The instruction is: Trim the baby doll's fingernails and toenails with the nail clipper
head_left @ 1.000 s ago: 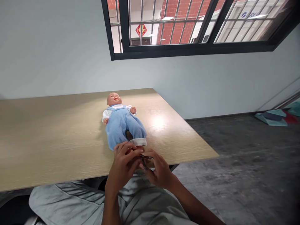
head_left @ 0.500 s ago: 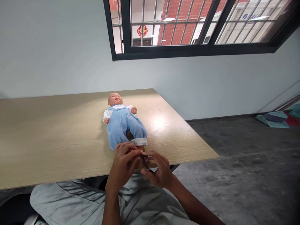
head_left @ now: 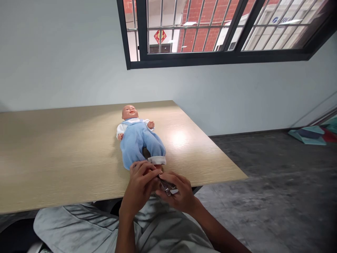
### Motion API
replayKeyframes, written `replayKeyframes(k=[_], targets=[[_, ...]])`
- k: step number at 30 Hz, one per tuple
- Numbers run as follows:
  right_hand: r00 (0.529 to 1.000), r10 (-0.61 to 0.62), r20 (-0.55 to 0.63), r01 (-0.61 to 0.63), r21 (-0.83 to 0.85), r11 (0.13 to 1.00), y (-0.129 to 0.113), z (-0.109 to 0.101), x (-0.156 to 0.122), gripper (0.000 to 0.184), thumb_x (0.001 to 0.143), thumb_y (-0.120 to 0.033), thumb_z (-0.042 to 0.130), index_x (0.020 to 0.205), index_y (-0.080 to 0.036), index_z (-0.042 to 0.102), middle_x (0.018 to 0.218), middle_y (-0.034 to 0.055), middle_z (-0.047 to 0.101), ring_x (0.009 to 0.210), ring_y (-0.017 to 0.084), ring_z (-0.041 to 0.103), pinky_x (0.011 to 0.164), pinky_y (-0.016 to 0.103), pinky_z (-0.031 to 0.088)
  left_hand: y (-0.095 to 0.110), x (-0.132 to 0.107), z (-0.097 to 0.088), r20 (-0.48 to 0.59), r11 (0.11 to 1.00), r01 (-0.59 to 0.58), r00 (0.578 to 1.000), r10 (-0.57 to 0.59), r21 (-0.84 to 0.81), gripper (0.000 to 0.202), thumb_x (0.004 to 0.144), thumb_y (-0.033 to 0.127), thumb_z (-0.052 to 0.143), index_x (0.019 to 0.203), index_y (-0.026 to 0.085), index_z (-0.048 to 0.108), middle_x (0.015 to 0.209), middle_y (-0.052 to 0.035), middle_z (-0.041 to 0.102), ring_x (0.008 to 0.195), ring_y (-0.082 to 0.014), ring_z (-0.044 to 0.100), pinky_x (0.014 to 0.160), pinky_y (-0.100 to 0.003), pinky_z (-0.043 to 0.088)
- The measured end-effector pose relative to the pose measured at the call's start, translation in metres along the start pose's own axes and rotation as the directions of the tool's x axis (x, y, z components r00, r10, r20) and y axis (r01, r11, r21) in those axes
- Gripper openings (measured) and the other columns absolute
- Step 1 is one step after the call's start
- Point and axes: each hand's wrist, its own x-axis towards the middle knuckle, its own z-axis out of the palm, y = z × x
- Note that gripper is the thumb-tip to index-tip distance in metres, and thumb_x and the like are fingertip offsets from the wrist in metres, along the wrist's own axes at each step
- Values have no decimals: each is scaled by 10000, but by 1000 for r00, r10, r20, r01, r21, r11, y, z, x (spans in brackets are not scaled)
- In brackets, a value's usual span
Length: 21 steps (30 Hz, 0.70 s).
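A baby doll (head_left: 139, 138) in blue overalls and a white shirt lies on its back, head toward the wall and feet at the table's near edge. My left hand (head_left: 140, 179) closes around one of the doll's feet, which its fingers mostly hide. In my right hand (head_left: 179, 191) is a small metal nail clipper (head_left: 165, 187), gripped between thumb and fingers. The clipper's tip meets the left fingertips at the doll's foot; whether it touches a toe I cannot tell.
The pale wooden table (head_left: 65, 147) ends at a right edge beside the doll. Behind it are a grey wall (head_left: 65, 59) and a barred window (head_left: 189, 35). Under my forearms are my legs in grey trousers (head_left: 86, 225). Folded coloured items (head_left: 308, 135) lie on the dark floor.
The nail clipper has turned slightly in my right hand, and more of its shiny metal shows. My left hand keeps its hold on the foot. The doll stays in place.
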Motion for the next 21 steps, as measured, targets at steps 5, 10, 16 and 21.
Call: replayKeyframes(k=[5,10,16,21], targets=[[997,27,-66,-26,21,999,-2,-2,0,412,930,-514,647,1185,-206,548,885,44,719,691,154,709,605,212,576,1,0,-1,18,1000,18,1000,-18,-13,195,1003,168,505,1141,264,604,1115,-22,595,1148,-216,456,1011,-416,264],[985,128,-115,-116,102,988,-5,-5,0,405,931,-502,653,1203,-225,538,843,8,731,635,134,706,639,196,589,1,-1,-1,10,999,38,999,-38,-15,147,1002,188,518,1097,249,612,1117,-16,598,1159,-213,447,1017,-406,264],[964,222,-149,-209,99,973,-5,-5,4,404,911,-531,667,1165,-229,584,811,-16,734,652,140,709,679,207,590,1,-1,-1,19,998,58,998,-58,-31,145,1011,203,505,1090,249,617,1126,-14,594,1162,-208,455,1029,-409,261],[954,261,-150,-247,104,963,-2,-4,7,322,933,-496,658,1110,-231,608,794,-30,720,665,130,708,671,189,576,1,-1,0,14,997,69,998,-69,-28,154,1007,208,514,1106,252,624,1124,-24,592,1152,-212,464,1024,-415,273]])
